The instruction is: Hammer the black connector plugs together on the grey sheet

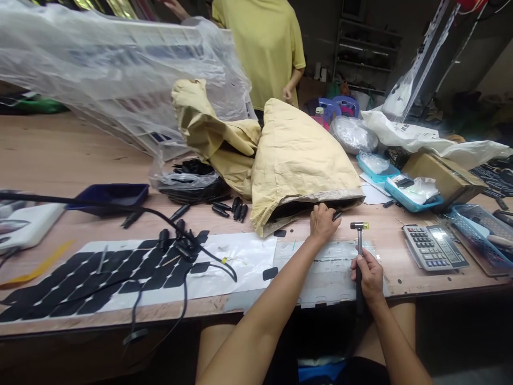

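Observation:
My right hand (367, 275) is closed around the black handle of a small hammer (359, 231), whose yellow-tipped head is held just above the table. My left hand (323, 221) is closed on a small black part (337, 215) at the mouth of a large tan paper sack (298, 155). Both hands hover over a pale translucent sheet (331, 272) lying at the table's front edge.
A white sheet with rows of black pads (120, 272) and black cables lies at left. Loose black connectors (232, 207), a bag of black parts (188, 182), a dark tray (110, 195), a calculator (435, 247), blue baskets (412, 195) and a cardboard box (443, 174) crowd the table. A person in a yellow shirt (264, 48) stands behind.

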